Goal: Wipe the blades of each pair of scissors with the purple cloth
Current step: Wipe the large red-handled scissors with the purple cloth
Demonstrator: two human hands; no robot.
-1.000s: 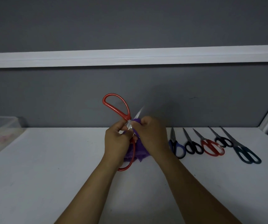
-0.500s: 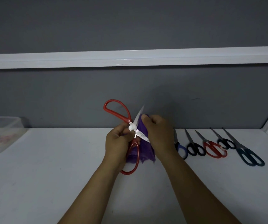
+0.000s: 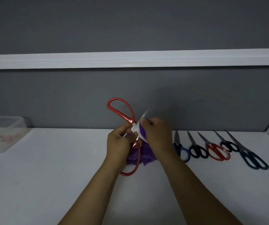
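The big red scissors (image 3: 134,127) are held up in the air, over the white table (image 3: 49,168). They are wide open. One red loop points up and one hangs down.

The left hand (image 3: 119,145) is on the left of the big red scissors. Its fingers are bent and pinch the scissors close to the middle pin. The right hand (image 3: 159,135) is on the right of the big red scissors. Its fingers are curled tight on the purple cloth (image 3: 146,157) and press it on a blade. The rest of the cloth hangs down behind the lower red loop. One shiny blade tip (image 3: 144,114) sticks up above the right hand and looks blurry.

To the right of the big red scissors, five more pairs lie in a row on the table. First come the blue scissors (image 3: 181,151), then the black scissors (image 3: 198,151), the small red scissors (image 3: 218,151), the little black scissors (image 3: 228,146) and the long dark scissors (image 3: 252,159). Far to the left of the big red scissors is a clear box (image 3: 2,133).
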